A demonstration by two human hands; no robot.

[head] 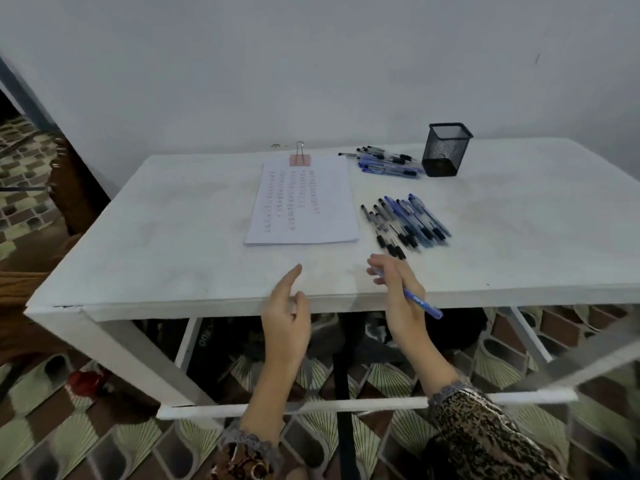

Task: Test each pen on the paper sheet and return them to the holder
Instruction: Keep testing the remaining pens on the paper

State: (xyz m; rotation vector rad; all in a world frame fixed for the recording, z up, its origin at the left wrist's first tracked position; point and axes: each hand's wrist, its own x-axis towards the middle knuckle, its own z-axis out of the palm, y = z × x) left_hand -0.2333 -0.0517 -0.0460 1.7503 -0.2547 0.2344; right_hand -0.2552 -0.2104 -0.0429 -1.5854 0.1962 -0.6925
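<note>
Right hand (398,289) is gripping a blue pen (420,301) over the near edge of the worktop (173,237). Left hand (287,313) is hovering alongside, fingers relaxed, holding nothing. Mesh holder (446,150) is standing upright, far pens (384,162) lying just beside it, outside. Near pens (405,221) are lying right of the paper sheet (304,202).

The paper sheet (301,202) is lying on the table (173,220), with a binder clip (300,157) sitting on its far edge. The near pens (405,223) are lying just right of the sheet. The far pens (384,162) are lying behind those, just left of the holder (446,150).
</note>
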